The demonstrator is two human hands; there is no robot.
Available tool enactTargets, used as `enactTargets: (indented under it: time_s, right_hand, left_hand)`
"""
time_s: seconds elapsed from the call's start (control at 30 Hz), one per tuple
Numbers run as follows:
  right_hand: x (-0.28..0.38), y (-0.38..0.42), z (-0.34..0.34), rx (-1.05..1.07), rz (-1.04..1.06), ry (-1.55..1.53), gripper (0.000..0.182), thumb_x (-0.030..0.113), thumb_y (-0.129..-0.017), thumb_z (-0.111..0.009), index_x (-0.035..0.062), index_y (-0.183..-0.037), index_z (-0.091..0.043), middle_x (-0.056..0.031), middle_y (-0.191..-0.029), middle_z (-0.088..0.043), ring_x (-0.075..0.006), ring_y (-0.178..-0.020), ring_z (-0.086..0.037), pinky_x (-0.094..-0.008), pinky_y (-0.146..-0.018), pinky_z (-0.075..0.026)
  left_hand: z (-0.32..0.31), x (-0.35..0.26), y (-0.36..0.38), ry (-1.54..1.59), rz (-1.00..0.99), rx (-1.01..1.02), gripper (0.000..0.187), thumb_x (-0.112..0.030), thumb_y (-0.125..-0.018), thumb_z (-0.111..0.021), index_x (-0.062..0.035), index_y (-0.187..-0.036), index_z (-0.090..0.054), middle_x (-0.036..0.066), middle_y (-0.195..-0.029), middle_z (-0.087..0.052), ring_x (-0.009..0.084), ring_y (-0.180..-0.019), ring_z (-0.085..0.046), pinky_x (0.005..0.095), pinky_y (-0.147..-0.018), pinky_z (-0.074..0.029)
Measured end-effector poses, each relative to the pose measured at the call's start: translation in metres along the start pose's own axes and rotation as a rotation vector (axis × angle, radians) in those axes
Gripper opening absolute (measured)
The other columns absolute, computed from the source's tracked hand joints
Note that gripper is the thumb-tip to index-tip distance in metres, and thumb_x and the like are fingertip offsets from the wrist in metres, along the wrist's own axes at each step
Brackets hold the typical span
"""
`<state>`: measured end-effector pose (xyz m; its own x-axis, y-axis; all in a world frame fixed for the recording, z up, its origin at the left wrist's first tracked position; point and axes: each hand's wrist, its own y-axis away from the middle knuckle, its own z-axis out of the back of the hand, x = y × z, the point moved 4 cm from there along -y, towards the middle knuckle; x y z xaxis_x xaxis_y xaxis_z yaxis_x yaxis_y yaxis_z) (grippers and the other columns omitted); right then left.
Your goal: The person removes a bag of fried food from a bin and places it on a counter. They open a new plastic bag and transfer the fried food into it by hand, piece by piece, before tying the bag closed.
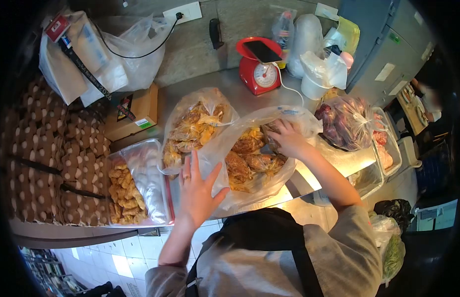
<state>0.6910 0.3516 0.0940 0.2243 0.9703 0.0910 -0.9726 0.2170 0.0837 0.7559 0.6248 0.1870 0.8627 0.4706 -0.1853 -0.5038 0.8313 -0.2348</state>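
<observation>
A large clear plastic bag (210, 148) lies open on the metal counter, with several small knotted bags of orange-brown food (238, 166) inside. My right hand (288, 141) reaches into its right side, fingers curled over a small bag of brownish food (271, 133); its underside is hidden. My left hand (196, 193) is held at the large bag's left edge, palm down, fingers spread, holding nothing. Just beyond it is a second clear bag (198, 116), filled with similar small food bags.
Stacked egg trays (56, 158) and a tub of fried pieces (126, 195) stand left. A red scale (259, 74) bears a phone (262, 51) with a white cable. A bag of dark reddish produce (346, 123) sits right. A knife (216, 34) hangs against the wall.
</observation>
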Motion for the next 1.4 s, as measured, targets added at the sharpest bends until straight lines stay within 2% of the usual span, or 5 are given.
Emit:
enactTargets:
  time_s: [0.1, 0.5, 0.93, 1.33, 1.4]
  right_hand:
    - [0.032, -0.013, -0.003, -0.077, 0.189, -0.054, 0.054, 0.008, -0.067, -0.054, 0.0219, -0.119, -0.048, -0.0132, -0.131, -0.031, -0.0336, -0.124, -0.023, -0.0469, -0.1, -0.021]
    - [0.041, 0.012, -0.009, 0.074, 0.23, -0.239, 0.052, 0.029, -0.079, -0.055, 0.0213, -0.128, -0.038, -0.017, -0.133, -0.028, -0.0361, -0.123, -0.023, -0.0441, -0.099, -0.024]
    - [0.106, 0.018, -0.031, -0.1, 0.312, -0.026, 0.057, 0.021, -0.075, -0.056, 0.0255, -0.128, -0.037, -0.0199, -0.135, -0.024, -0.0369, -0.124, -0.023, -0.0468, -0.1, -0.022]
    - [0.125, 0.026, -0.015, -0.024, 0.431, -0.097, 0.073, 0.042, -0.061, -0.068, 0.0132, -0.123, -0.044, -0.0221, -0.135, -0.021, -0.0371, -0.125, -0.016, -0.0481, -0.102, -0.017]
    - [0.128, 0.023, 0.033, -0.095, 0.497, -0.053, 0.061, 0.037, -0.066, -0.065, 0.0117, -0.119, -0.047, -0.0195, -0.128, -0.034, -0.0343, -0.12, -0.03, -0.0426, -0.097, -0.029]
  left_hand:
    - [-0.02, 0.011, 0.004, 0.344, 0.322, 0.171, 0.056, -0.024, -0.071, -0.063, -0.0157, -0.123, -0.043, 0.026, -0.131, -0.024, 0.0422, -0.108, -0.042, 0.0414, -0.087, -0.04]
    - [-0.006, 0.017, 0.025, 0.553, 0.219, -0.102, 0.05, 0.009, -0.069, -0.044, -0.0075, -0.116, -0.048, 0.018, -0.123, -0.038, 0.0246, -0.066, -0.052, 0.0307, -0.066, -0.045]
    - [0.013, 0.012, 0.039, 0.496, 0.256, -0.073, 0.046, 0.01, -0.069, -0.04, 0.0031, -0.114, -0.046, 0.02, -0.111, -0.049, 0.0356, -0.098, -0.05, 0.0373, -0.082, -0.042]
    - [0.001, 0.009, 0.038, 0.563, 0.266, -0.025, 0.048, 0.005, -0.07, -0.043, 0.0029, -0.119, -0.04, 0.023, -0.112, -0.046, 0.0385, -0.098, -0.049, 0.0389, -0.082, -0.041]
    - [-0.007, 0.015, 0.04, 0.52, 0.285, -0.035, 0.048, 0.004, -0.07, -0.043, 0.0031, -0.118, -0.04, 0.023, -0.112, -0.046, 0.038, -0.097, -0.049, 0.0398, -0.082, -0.041]
